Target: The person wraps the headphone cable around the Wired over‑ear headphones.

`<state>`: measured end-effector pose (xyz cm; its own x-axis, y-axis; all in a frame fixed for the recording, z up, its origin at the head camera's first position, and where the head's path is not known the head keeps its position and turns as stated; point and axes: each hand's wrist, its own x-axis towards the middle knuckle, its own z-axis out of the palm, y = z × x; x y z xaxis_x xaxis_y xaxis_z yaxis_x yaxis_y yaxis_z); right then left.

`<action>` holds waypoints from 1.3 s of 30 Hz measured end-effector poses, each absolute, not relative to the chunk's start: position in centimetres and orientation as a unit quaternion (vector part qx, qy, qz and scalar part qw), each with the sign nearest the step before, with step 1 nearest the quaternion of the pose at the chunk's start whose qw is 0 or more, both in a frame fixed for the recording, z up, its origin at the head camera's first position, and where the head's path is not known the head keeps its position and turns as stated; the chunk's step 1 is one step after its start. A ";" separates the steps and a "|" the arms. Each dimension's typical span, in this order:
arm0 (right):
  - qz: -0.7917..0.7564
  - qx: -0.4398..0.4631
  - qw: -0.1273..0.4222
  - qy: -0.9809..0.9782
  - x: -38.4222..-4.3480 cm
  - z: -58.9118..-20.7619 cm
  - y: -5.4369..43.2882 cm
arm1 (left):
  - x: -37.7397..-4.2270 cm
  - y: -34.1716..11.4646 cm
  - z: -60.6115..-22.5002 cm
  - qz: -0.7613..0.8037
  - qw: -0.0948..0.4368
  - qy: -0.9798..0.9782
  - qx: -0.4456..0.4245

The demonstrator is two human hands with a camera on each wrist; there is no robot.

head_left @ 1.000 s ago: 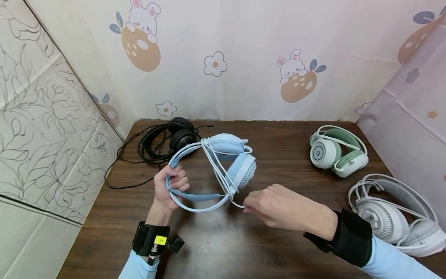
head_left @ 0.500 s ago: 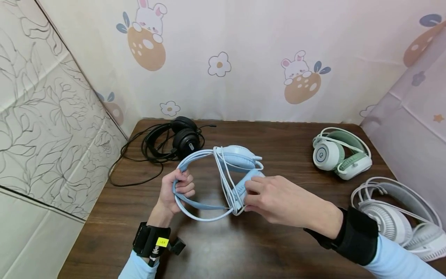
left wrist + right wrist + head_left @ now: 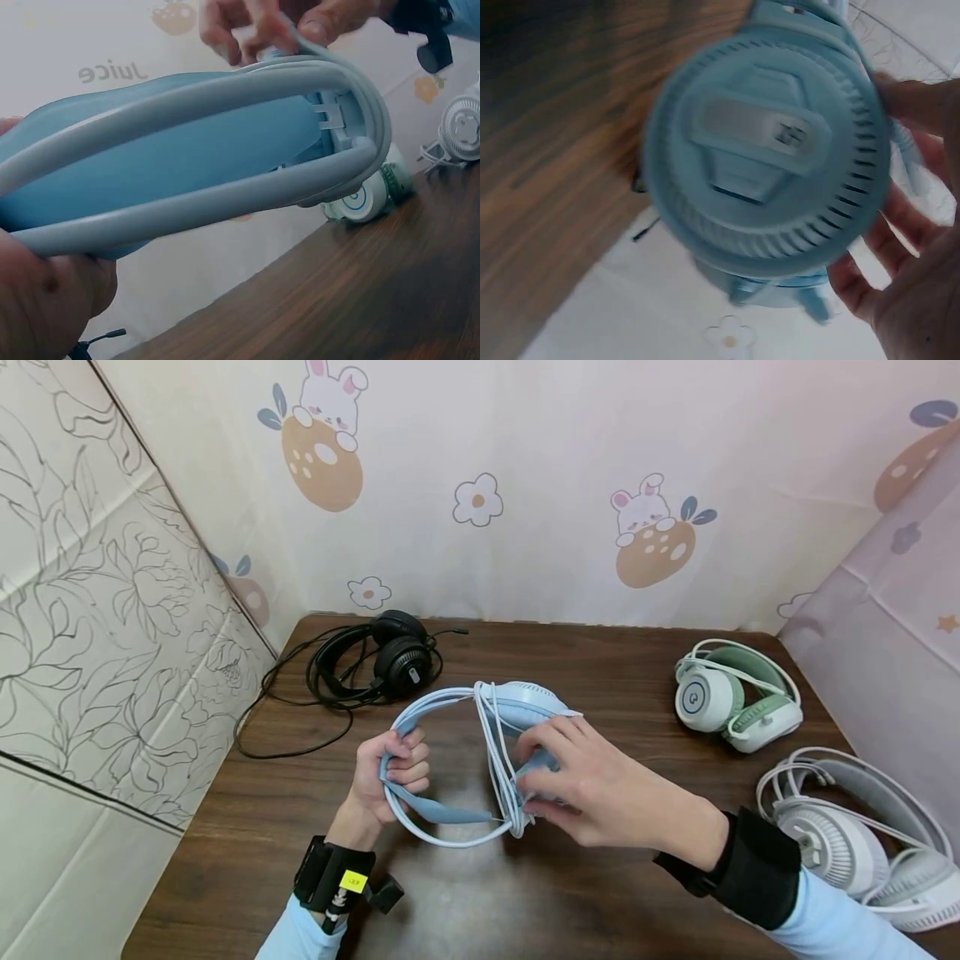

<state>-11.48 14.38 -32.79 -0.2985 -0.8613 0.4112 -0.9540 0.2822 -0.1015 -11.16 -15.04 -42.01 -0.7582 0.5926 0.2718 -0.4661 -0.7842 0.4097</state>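
Light blue headphones (image 3: 442, 814) are held up over the table, their white cable (image 3: 497, 752) wound in several turns across the band ends by the ear cups. My left hand (image 3: 390, 777) grips the middle of the headband, its fingers curled round it. At the ear cups is my right hand (image 3: 592, 781), fingers bent, covering much of the lower cup. In the left wrist view the cable (image 3: 311, 46) runs up between the right thumb and fingers. The right wrist view has the round ear cup (image 3: 769, 157) close up, with the right hand's fingers curving along its side.
Black headphones (image 3: 401, 664) with a loose cable lie at the back left of the wooden table (image 3: 600, 902). White-and-green headphones (image 3: 705, 700) sit at the back right, and white-and-grey headphones (image 3: 832, 852) nearer on the right. A patterned cloth (image 3: 555, 543) hangs behind.
The right hand has moved from pulling the cable end out below the cups to up against the ear cups. The cable end now lies in by the band. The headphones have shifted slightly right and nearer.
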 end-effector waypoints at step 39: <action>0.044 0.566 0.158 -0.808 -11.2 -37.0 17.8 | -11.4 -12.9 -41.1 0.878 0.277 0.388 -0.051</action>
